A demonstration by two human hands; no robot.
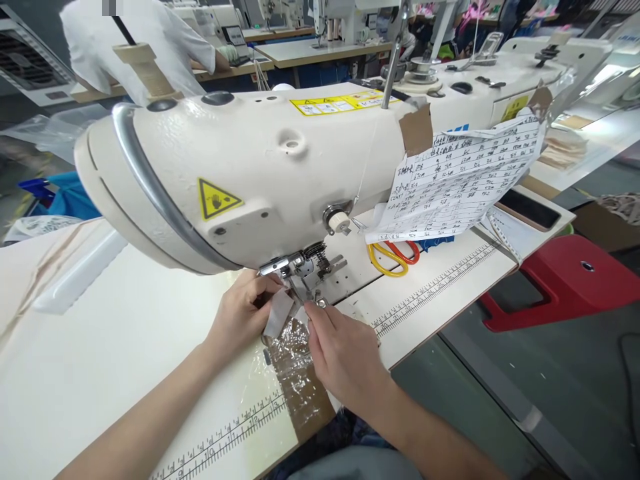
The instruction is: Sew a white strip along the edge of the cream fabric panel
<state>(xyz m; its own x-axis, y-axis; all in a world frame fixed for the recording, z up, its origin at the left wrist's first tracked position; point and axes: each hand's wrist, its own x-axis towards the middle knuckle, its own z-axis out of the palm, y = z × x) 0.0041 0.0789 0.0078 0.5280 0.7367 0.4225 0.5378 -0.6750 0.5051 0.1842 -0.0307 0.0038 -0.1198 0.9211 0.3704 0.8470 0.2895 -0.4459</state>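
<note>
Under the head of a white sewing machine (260, 160), both of my hands work close to the needle area (300, 270). My left hand (245, 310) is closed on a small piece of white fabric (279, 313), its fingers curled behind the metal parts. From the front right, my right hand (347, 350) pinches at the fabric's other side, beside the presser foot; its fingertips partly hide what they hold. Clear tape over a brown strip (300, 383) covers the table edge below my hands.
Yellow-handled scissors (390, 260) with a red-handled pair lie right of the needle area. A handwritten sheet (465, 180) hangs from the machine. A phone (530, 209) rests at the table's right end, near a red stool (575, 280). Another person (145, 47) sits behind.
</note>
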